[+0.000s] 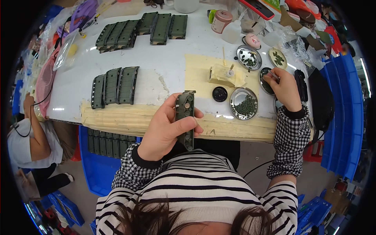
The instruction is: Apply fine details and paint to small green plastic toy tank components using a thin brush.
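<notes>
My left hand [159, 131] is wrapped round a dark green model tank hull part [185, 111], held upright on edge at the table's front edge. Round wheel-like details run along its side. At the right, my right hand [288, 90] pinches a thin metal tool that looks like tweezers [274, 74], its fingertips over a dark round dish [265, 87]; what lies under the fingers is hidden. Left of that hand, a steel dish [233, 111] holds many small green parts. Behind it sit another steel dish [256, 64] and a cream lid [283, 65] with green pieces.
Rows of similar green parts [113, 86] lie on the left and at the back [160, 29]. A taped block [227, 76] with a small pot stands mid-table beside a black cap [219, 94]. Below left is a blue crate [94, 172]. Another person [35, 137] sits at left.
</notes>
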A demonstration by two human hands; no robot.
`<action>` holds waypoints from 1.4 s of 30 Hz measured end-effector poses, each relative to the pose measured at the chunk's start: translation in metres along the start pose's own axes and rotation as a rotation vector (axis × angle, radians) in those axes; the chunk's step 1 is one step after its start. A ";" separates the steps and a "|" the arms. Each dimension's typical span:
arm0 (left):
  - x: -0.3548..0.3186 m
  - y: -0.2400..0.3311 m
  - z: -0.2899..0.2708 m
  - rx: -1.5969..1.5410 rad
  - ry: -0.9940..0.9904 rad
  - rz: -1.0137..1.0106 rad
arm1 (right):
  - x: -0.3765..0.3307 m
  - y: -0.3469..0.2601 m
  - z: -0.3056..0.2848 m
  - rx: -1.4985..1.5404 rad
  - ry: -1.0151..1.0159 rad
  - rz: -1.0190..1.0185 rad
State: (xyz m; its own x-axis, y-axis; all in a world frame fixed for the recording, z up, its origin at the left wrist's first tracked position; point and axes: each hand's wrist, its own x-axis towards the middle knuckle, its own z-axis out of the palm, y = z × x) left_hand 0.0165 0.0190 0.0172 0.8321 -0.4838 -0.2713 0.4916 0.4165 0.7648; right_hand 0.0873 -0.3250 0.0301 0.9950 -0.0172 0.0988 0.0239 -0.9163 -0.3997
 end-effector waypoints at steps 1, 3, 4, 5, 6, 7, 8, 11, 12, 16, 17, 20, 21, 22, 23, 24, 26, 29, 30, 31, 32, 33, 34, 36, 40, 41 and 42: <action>-0.001 0.001 0.000 0.081 0.041 0.035 | 0.002 0.002 0.000 -0.015 -0.017 -0.001; -0.002 0.003 0.001 0.243 0.127 0.103 | 0.004 0.003 -0.002 -0.044 -0.053 -0.008; -0.002 0.004 -0.001 0.238 0.109 0.118 | 0.004 0.002 -0.004 -0.047 -0.091 -0.007; -0.002 0.004 -0.002 0.227 0.103 0.131 | 0.003 0.002 -0.001 -0.064 -0.072 -0.059; -0.001 0.002 -0.001 0.209 0.095 0.146 | 0.002 0.004 0.001 -0.086 -0.054 -0.111; 0.000 0.001 0.000 0.192 0.086 0.161 | 0.001 0.006 0.004 -0.109 -0.036 -0.163; -0.001 0.002 0.001 0.170 0.090 0.155 | 0.001 0.010 0.009 -0.089 -0.034 -0.193; 0.000 -0.002 -0.003 0.233 0.044 0.176 | -0.004 0.011 0.007 -0.100 0.028 -0.225; 0.000 -0.004 -0.004 0.258 0.050 0.206 | -0.003 0.012 0.006 -0.063 0.058 -0.224; -0.001 -0.009 -0.004 0.344 0.051 0.292 | -0.006 0.003 -0.004 0.047 0.198 -0.173; -0.001 -0.009 -0.005 0.361 0.047 0.305 | -0.010 -0.004 -0.009 0.065 0.237 -0.150; 0.000 -0.012 -0.005 0.365 0.049 0.327 | -0.030 -0.030 -0.020 0.204 0.278 -0.158; 0.000 -0.011 -0.004 0.363 0.040 0.322 | -0.038 -0.041 -0.020 0.259 0.273 -0.146; 0.000 -0.011 -0.004 0.364 0.034 0.314 | -0.045 -0.053 -0.015 0.286 0.288 -0.197; 0.000 -0.011 -0.003 0.365 0.028 0.307 | -0.053 -0.070 -0.012 0.291 0.274 -0.267; 0.001 -0.012 -0.002 0.346 0.021 0.301 | -0.064 -0.089 -0.010 0.354 0.227 -0.249; 0.001 -0.015 0.001 0.311 0.014 0.290 | -0.074 -0.116 0.000 0.465 0.174 -0.270; 0.001 -0.019 0.006 0.282 0.010 0.310 | -0.075 -0.131 0.018 0.567 0.136 -0.325; -0.001 -0.019 0.006 0.300 -0.003 0.319 | -0.074 -0.134 0.022 0.596 0.100 -0.303; -0.002 -0.019 0.006 0.318 -0.015 0.329 | -0.073 -0.134 0.025 0.625 0.064 -0.282; -0.003 -0.019 0.006 0.335 -0.028 0.339 | -0.073 -0.131 0.031 0.640 0.039 -0.262; -0.004 -0.020 0.006 0.383 -0.018 0.354 | -0.072 -0.131 0.033 0.653 0.036 -0.263; -0.006 -0.020 0.005 0.430 -0.009 0.368 | -0.072 -0.132 0.034 0.666 0.032 -0.263; -0.006 -0.022 0.004 0.460 0.003 0.384 | -0.072 -0.134 0.035 0.653 0.041 -0.285; -0.003 -0.017 0.006 0.091 0.034 0.181 | -0.074 -0.138 0.033 0.560 0.113 -0.367; -0.002 -0.013 0.007 -0.076 0.048 0.077 | -0.076 -0.138 0.035 0.541 0.137 -0.388; 0.001 -0.017 0.006 -0.091 0.059 0.111 | -0.078 -0.140 0.036 0.505 0.160 -0.430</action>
State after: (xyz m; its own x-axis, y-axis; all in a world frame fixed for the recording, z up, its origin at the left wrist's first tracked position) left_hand 0.0077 0.0065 0.0075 0.8948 -0.3864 -0.2238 0.4148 0.5341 0.7367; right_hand 0.0096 -0.1810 0.0454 0.8610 0.2127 0.4620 0.4955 -0.5560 -0.6673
